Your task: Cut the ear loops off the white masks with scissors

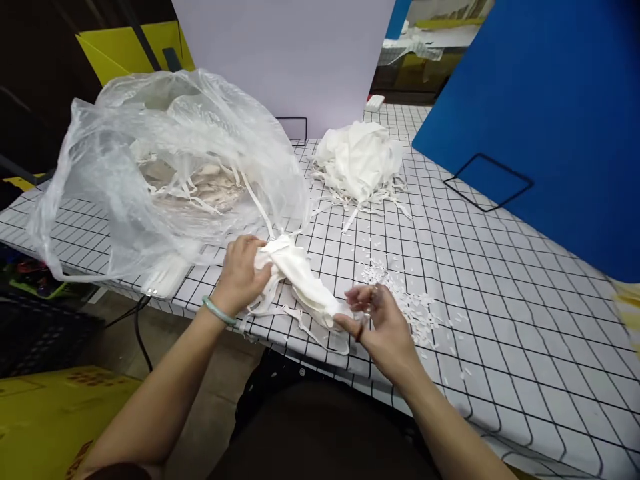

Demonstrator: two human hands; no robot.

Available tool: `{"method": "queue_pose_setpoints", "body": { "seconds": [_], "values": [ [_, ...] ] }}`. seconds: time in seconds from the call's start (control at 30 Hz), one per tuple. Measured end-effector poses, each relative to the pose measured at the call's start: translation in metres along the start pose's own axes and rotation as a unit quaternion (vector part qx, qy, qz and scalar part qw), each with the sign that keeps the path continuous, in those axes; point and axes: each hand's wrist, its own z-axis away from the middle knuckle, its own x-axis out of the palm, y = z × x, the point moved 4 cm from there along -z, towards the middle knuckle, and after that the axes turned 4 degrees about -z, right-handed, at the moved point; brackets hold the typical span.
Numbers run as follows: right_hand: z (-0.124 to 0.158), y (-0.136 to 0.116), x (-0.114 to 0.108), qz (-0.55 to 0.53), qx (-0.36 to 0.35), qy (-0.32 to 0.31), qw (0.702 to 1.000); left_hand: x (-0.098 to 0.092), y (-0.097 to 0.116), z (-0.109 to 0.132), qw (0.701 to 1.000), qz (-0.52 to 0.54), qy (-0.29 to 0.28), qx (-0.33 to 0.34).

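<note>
My left hand (240, 273), with a green bangle at the wrist, is closed on one end of a stack of white face masks (300, 277) lying near the table's front edge. The thumb of my right hand (377, 323) presses on the stack's other end, and the fingers are curled around something small that I cannot make out. Loose white ear straps trail from the stack over the table edge.
A big clear plastic bag (150, 167) with more masks sits at the left on the checked tablecloth (500, 267). Another mask pile (363, 160) lies at the back. Small white scraps (410, 300) are scattered right of my hand. A white board (285, 60) and a blue board (550, 113) stand behind.
</note>
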Motion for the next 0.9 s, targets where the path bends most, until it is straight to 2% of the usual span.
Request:
{"method": "queue_pose_setpoints", "body": {
  "seconds": [0.07, 0.13, 0.2, 0.27, 0.33, 0.4, 0.43, 0.5, 0.6, 0.67, 0.77, 0.83, 0.9],
  "values": [
    [-0.015, -0.006, 0.02, 0.09, -0.021, -0.035, 0.995, 0.009, 0.008, 0.009, 0.998, -0.024, -0.034, 0.037],
    [-0.028, -0.009, 0.034, 0.124, -0.037, -0.073, 0.989, 0.019, 0.011, 0.019, 0.995, -0.052, -0.062, 0.051],
    [-0.036, -0.013, 0.035, 0.072, -0.044, -0.078, 0.993, 0.022, 0.001, 0.023, 0.993, -0.086, -0.079, 0.023],
    [-0.04, -0.024, 0.023, -0.034, -0.067, -0.042, 0.996, 0.016, -0.019, 0.02, 0.989, -0.12, -0.078, -0.024],
    [-0.042, -0.04, 0.007, -0.125, -0.107, 0.006, 0.986, 0.004, -0.037, 0.014, 0.987, -0.135, -0.071, -0.06],
    [-0.047, -0.06, -0.002, -0.152, -0.135, 0.023, 0.979, -0.003, -0.039, 0.007, 0.991, -0.087, -0.093, -0.051],
    [-0.05, -0.069, -0.003, -0.146, -0.142, 0.02, 0.979, -0.004, -0.034, 0.004, 0.992, -0.037, -0.116, -0.027],
    [-0.057, -0.088, -0.002, -0.127, -0.149, 0.007, 0.981, -0.003, -0.011, -0.002, 0.983, 0.09, -0.157, 0.045],
    [-0.065, -0.118, -0.001, -0.161, -0.165, 0.0, 0.973, -0.002, 0.026, -0.014, 0.946, 0.248, -0.175, 0.117],
    [-0.067, -0.137, -0.006, -0.215, -0.188, -0.004, 0.958, -0.006, 0.039, -0.022, 0.921, 0.323, -0.188, 0.108],
    [-0.076, -0.153, -0.02, -0.263, -0.244, 0.009, 0.933, -0.026, 0.04, -0.029, 0.892, 0.397, -0.207, 0.058],
    [-0.09, -0.151, -0.027, -0.272, -0.269, 0.037, 0.923, -0.043, 0.032, -0.028, 0.898, 0.387, -0.208, 0.02],
    [-0.108, -0.138, -0.025, -0.265, -0.257, 0.062, 0.927, -0.056, 0.022, -0.023, 0.907, 0.361, -0.216, -0.025]
  ]
}}
